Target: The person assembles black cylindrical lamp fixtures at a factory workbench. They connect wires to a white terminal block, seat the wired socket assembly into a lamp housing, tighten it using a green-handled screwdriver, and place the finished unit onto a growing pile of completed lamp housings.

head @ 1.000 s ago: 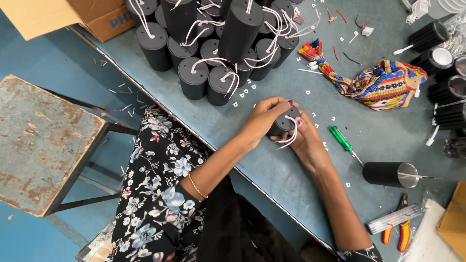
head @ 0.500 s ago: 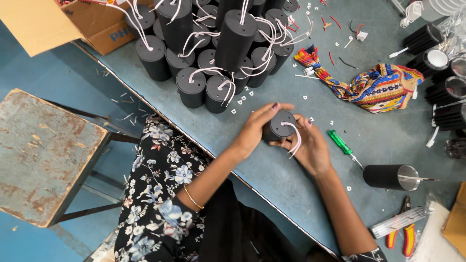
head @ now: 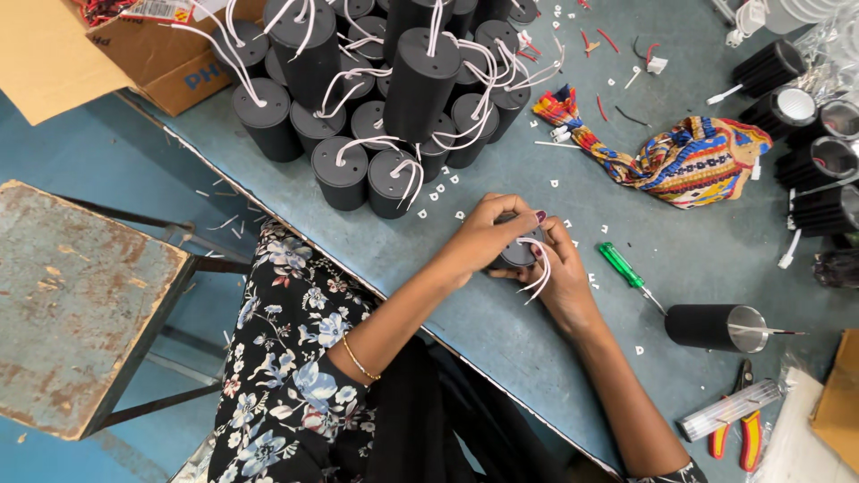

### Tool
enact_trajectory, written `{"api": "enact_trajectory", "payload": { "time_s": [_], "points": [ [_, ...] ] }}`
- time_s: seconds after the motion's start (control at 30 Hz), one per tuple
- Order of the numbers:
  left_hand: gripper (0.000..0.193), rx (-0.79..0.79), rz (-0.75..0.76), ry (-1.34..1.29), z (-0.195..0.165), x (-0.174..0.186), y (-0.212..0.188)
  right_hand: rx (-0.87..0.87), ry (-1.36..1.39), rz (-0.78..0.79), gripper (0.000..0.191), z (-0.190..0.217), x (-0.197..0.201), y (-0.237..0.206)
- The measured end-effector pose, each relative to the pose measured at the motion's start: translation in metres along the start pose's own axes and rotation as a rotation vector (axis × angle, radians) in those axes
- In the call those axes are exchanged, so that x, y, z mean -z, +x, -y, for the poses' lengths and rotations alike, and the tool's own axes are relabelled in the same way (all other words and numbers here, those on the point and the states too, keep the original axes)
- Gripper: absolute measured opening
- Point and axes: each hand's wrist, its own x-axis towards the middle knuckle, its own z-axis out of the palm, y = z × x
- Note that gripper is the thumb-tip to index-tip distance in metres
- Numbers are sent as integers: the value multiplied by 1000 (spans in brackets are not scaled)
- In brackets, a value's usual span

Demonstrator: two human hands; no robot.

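gripping a small black cylinder [head: 517,253] over the table [head: 501,358], both hands closed around it.
left hand [head: 488,234] covers it, right hand [head: 562,277] pinches its white wires [head: 540,268]; a hard tug might pull them loose.

A green screwdriver [head: 623,267], a striped cloth pouch [head: 693,161], a cardboard box [head: 134,54], and pliers [head: 734,429] (probably, half hidden).

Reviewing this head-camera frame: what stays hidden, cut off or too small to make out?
- Small black cylinder, head view: mostly covered by the left hand and right hand; where its white wires attach is hidden.
- Cardboard box: cut off by the top edge; contents largely unseen.
- Pliers: partly under a clear packet.
- White bits on the table: too small to identify.
- Right-edge black cylinders: cut off.
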Motion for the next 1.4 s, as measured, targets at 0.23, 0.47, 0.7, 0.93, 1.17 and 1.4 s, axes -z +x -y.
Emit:
{"api": "enact_trajectory", "payload": {
  "time_s": [0.23, 0.47, 0.7, 0.93, 1.17, 1.4],
  "points": [
    [38, -297, -312, -49, -9, -25, -60, 57, -8, -65, 36, 1, -22, -2],
    [33, -356, -465, 162, -5, -41, -59, 1, -44, 1, 39, 3, -16, -5],
    [18, -89, -307, -220, 2, -24, -37, -33, -177, 56, 42, 5, -14, -1],
    [24, -119, -340, -240, -6, -24, -50, -33, 110, 201, 44, 17, -15, -8],
    [42, -253, -353, -16, -13, -31, -68, -33, -76, 110, 46, -2, -16, -6],
    [33, -191, -315, -100, -10, -26, -58, -12, 1, 219, 33, 6, -13, -4]
  ]
}}
